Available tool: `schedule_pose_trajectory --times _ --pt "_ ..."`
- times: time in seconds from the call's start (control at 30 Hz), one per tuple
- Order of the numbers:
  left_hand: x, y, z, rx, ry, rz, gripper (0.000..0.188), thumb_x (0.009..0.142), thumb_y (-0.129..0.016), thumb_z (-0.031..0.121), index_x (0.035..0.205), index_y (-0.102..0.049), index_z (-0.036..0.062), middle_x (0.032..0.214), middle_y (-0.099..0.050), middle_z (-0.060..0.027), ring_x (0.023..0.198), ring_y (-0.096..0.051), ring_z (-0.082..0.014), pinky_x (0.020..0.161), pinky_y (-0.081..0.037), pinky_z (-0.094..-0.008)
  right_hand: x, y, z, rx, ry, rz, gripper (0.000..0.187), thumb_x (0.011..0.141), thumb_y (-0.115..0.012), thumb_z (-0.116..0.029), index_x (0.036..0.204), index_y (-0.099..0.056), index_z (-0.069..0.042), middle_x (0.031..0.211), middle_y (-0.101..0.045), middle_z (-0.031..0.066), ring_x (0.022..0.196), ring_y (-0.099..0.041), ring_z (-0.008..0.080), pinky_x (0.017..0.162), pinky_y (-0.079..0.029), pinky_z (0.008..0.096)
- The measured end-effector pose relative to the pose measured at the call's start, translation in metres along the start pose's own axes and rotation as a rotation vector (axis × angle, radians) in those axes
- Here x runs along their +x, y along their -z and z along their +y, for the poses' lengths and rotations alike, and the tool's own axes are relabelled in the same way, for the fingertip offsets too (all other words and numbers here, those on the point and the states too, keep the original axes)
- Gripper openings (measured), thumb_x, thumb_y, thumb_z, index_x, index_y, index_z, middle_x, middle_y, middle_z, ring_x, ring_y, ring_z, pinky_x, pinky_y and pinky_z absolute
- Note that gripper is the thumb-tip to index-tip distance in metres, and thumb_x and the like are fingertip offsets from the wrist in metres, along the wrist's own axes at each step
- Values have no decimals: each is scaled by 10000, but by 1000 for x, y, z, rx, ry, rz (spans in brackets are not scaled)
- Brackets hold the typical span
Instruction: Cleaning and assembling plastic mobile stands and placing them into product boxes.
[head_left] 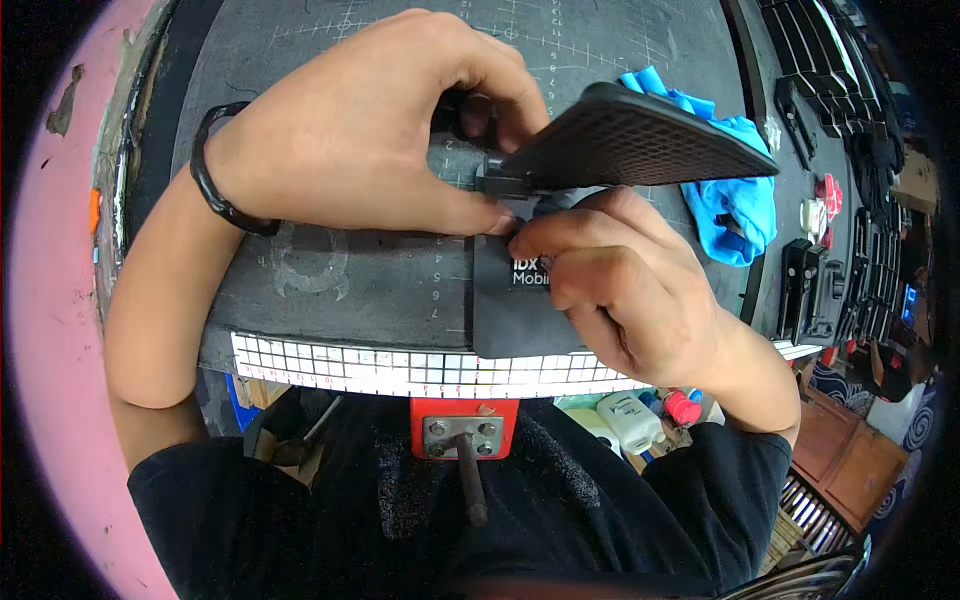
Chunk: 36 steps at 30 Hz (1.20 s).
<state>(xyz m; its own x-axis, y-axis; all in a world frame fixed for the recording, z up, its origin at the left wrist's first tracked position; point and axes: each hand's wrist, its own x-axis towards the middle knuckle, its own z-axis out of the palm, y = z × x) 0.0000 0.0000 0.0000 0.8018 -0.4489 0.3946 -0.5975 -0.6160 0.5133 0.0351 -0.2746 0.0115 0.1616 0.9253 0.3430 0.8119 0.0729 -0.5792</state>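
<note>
A black folding stand, by its look, is on the dark work mat (385, 290). Its tilted panel (650, 145) has a ribbed, textured face and rises to the right from a small hinge (503, 180). Its flat grey base plate (515, 325) bears a small printed label and reaches the mat's near edge. My left hand (370, 130) is curled around the hinge, thumb in front and fingers behind. Fingers bent and closed, my right hand (630, 280) presses by the label below the panel. Whatever is between its fingertips is hidden.
A crumpled blue glove (735, 205) lies right of the panel. A white gridded ruler strip (340, 367) runs along the near edge, above a red bracket (465, 425) with a metal rod. Black parts (800, 290) lie at the far right. A white bottle (630, 420) stands below the edge.
</note>
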Motion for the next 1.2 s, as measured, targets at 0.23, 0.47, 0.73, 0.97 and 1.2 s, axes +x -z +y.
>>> schedule_pose_trajectory --times 0.23,0.47,0.73,0.97,1.2 --pt "15 -1 4 -324 54 -124 334 651 -898 77 879 -676 -24 830 -614 -95 761 -619 -238 693 -473 -358 3 -4 -4 -102 60 -25 365 699 -744 30 1023 -582 -16 1126 -718 216 872 -628 331 753 -548 399" --pt "16 -3 2 -331 43 -135 331 655 -902 88 864 -670 -23 835 -612 -86 768 -625 -242 700 -474 -362 11 -1 -8 -102 21 -83 379 679 -723 37 1028 -584 -11 1122 -686 218 857 -628 334 746 -543 402" --pt "1 -5 -10 -242 -22 -90 509 641 -972 113 1051 -685 22 1056 -684 -100 975 -678 -262 862 -525 -379 0 -7 4 41 21 -2 368 742 -694 119 1041 -548 -37 1134 -689 234 839 -637 321 728 -532 392" --pt "-13 -2 -12 -164 27 -45 742 633 -1016 114 1282 -661 57 1367 -670 -117 1277 -639 -283 1110 -492 -411 9 3 -3 -67 52 -108 418 725 -684 139 1089 -557 -24 1092 -693 209 821 -639 321 712 -531 403" --pt "-16 -1 -10 -45 24 -30 825 626 -1035 158 1347 -647 56 1387 -664 -120 1292 -632 -283 1122 -489 -403 4 3 0 33 22 -46 388 747 -700 176 1073 -587 -1 990 -675 168 869 -672 349 751 -564 417"
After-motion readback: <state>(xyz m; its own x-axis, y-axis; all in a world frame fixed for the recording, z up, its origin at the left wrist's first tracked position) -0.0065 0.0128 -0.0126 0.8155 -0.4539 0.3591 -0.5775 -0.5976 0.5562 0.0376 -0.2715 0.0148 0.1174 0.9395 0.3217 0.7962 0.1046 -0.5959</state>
